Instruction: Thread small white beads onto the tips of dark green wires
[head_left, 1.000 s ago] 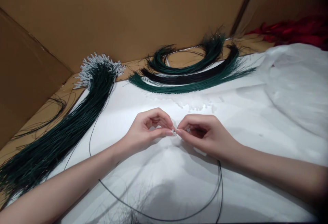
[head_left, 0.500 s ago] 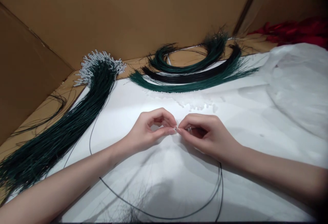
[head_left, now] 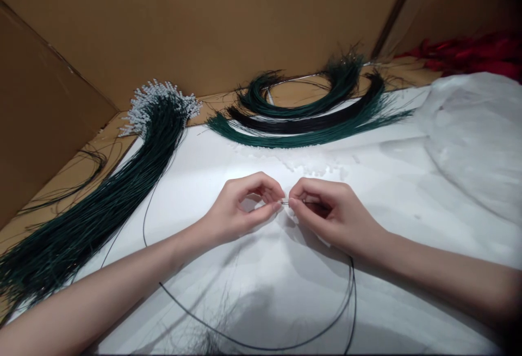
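Observation:
My left hand [head_left: 244,204] pinches a thin dark wire [head_left: 285,203] between thumb and forefinger. Facing it, my right hand [head_left: 332,209] grips the same wire, leaving a short stretch bare between the fingertips. A small whitish bit shows at the right fingertips, too small to name. From beneath my right hand, dark strands [head_left: 261,347] curve across the white sheet [head_left: 391,204] and pass under my left forearm. Small white pieces [head_left: 318,168] lie scattered just beyond my hands.
At left lies a thick bundle of dark green strands [head_left: 110,198] with white beaded tips [head_left: 141,106]. Curved green and black bundles [head_left: 302,124] lie at the back. A translucent plastic bag [head_left: 481,133] and red material [head_left: 468,54] are at right. Cardboard walls [head_left: 204,19] stand behind.
My fingertips have moved slightly apart, my right hand shifting a little to the right. A short piece of wire now shows between them.

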Demonstrator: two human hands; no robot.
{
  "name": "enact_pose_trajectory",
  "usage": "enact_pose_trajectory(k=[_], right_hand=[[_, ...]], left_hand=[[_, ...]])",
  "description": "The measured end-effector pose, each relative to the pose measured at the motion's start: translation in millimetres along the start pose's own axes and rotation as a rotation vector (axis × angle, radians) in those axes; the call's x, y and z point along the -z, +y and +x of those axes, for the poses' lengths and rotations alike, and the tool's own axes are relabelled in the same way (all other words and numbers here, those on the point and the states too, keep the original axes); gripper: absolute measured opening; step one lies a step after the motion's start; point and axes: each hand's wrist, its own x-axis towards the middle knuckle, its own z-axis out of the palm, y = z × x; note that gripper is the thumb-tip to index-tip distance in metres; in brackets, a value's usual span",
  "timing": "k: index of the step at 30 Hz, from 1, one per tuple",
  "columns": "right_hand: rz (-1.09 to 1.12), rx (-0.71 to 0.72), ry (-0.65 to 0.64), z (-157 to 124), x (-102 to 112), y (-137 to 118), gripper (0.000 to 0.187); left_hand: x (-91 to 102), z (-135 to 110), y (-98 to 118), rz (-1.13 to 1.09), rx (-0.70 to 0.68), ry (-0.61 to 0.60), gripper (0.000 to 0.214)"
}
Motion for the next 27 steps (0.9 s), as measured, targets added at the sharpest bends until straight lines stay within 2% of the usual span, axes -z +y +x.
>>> enact_pose_trajectory(k=[12,27], right_hand=[[-0.113,0.072,0.022,0.5,-2.0,2.0,0.012],[-0.119,0.115,0.042,-1.8,-1.7,1.8,0.011]], left_hand=[[-1.0,1.7,-0.4,0.018,0.003,0.021,0.009],[1.2,2.8,-2.4,-0.077,-0.006,0.046,0.014]])
